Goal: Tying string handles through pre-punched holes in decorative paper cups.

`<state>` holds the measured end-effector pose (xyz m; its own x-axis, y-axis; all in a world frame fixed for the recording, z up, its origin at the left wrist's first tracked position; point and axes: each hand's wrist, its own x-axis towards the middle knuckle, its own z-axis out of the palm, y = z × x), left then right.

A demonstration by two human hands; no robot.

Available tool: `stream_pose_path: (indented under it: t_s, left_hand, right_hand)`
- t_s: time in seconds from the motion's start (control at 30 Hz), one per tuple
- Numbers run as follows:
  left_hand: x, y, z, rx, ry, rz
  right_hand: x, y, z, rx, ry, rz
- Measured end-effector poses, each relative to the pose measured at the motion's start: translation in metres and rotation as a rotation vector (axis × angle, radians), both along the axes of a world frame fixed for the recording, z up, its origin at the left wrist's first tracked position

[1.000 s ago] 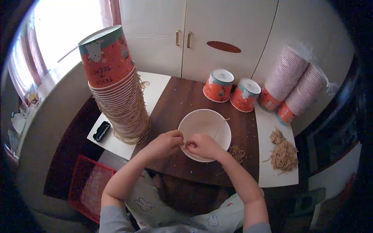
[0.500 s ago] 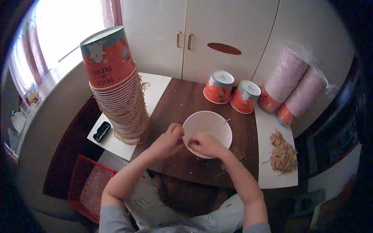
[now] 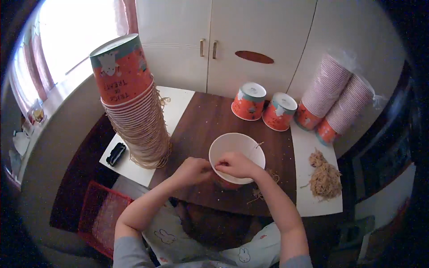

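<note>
A paper bucket (image 3: 250, 156) with a white inside and an orange outside stands upright on the dark table in front of me. A short end of tan cord (image 3: 259, 144) pokes through its right wall near the rim. My right hand (image 3: 237, 165) reaches over the bucket, fingers pinched just inside the left rim. Outside that same rim, my left hand (image 3: 195, 171) is closed, its fingertips close to the right hand's. Whatever the fingertips hold is too small or hidden to make out. Loose tan cords (image 3: 271, 177) lie beside the bucket, partly behind my right forearm.
A tall stack of upside-down buckets (image 3: 123, 80) with cords hanging stands left, near a black object (image 3: 116, 154). Two upturned buckets (image 3: 249, 102) sit at the back. Plastic-wrapped bucket stacks (image 3: 328, 85) and a cord pile (image 3: 325, 181) are right. A red basket (image 3: 100, 214) is lower left.
My left hand has lowered slightly and its fingers have come nearer the bucket's rim. The right hand stays pinched at the left rim. The cord end on the right wall is tilted differently.
</note>
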<state>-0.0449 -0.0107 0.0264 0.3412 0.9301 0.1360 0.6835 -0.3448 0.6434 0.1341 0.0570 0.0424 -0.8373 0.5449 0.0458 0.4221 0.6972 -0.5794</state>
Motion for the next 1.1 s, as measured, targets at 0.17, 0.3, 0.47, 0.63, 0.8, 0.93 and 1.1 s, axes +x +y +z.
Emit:
stream_pose_path:
  t_s: [0.17,0.3,0.47,0.63,0.8,0.93,1.1]
  left_hand:
    - [-0.008,0.0,0.008,0.011,0.038,-0.074]
    - [-0.037,0.001,0.015,-0.206,-0.293,-0.289]
    - [-0.033,-0.006,0.018,-0.468,-1.267,-0.494]
    - [-0.018,-0.004,0.028,-0.549,-1.213,-0.223]
    - [0.008,0.001,0.028,-0.385,-0.744,-0.154]
    - [0.009,0.001,0.021,-0.37,-0.638,-0.16]
    - [0.004,-0.001,0.025,-0.454,-0.801,-0.158]
  right_hand:
    - [0.005,-0.001,0.004,-0.04,0.039,0.043]
    - [0.02,-0.007,0.013,-0.128,0.034,-0.05]
    - [0.025,-0.014,0.031,-0.194,0.006,-0.166]
    - [0.025,-0.019,0.036,-0.138,0.213,-0.078]
    - [0.019,-0.025,0.035,-0.061,0.416,-0.024]
    - [0.02,-0.021,0.036,0.111,0.453,0.056]
    - [0.016,-0.024,0.03,0.267,0.308,-0.047]
